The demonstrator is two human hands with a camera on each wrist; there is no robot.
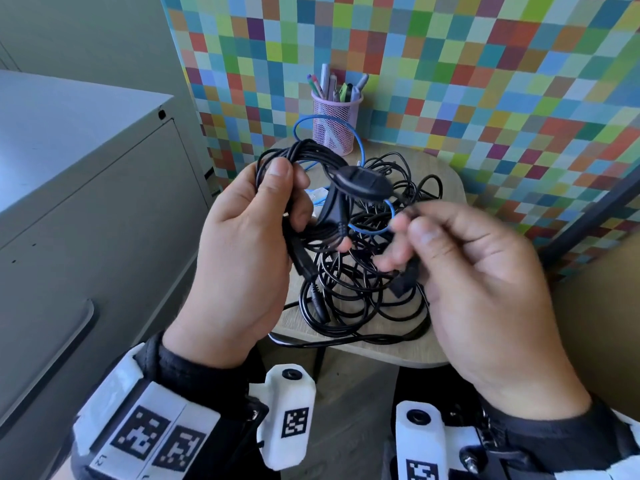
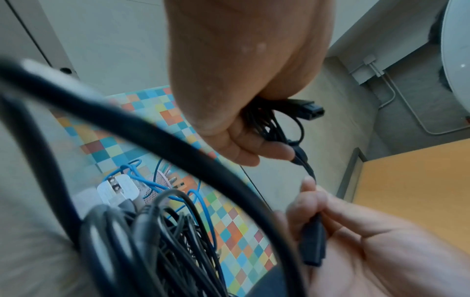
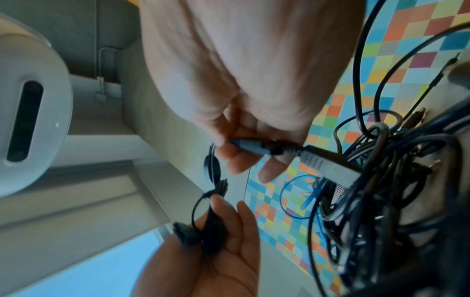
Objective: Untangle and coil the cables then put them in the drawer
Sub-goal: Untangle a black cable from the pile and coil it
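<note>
Black loops of cable (image 1: 304, 157) sit bunched in the left hand (image 1: 242, 244), fingers curled round them. The right hand (image 1: 478, 271) pinches the loose plug end (image 3: 254, 146), just right of the bunch, above the tangled pile (image 1: 356, 292) on the small table (image 1: 446, 188)

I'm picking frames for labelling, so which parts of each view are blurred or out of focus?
Head view: the right hand is motion-smeared at its fingertips, the left hand is sharp. Left wrist view: a thick black cable close to the lens is badly defocused. Right wrist view: the cable tangle at right is soft.
</note>
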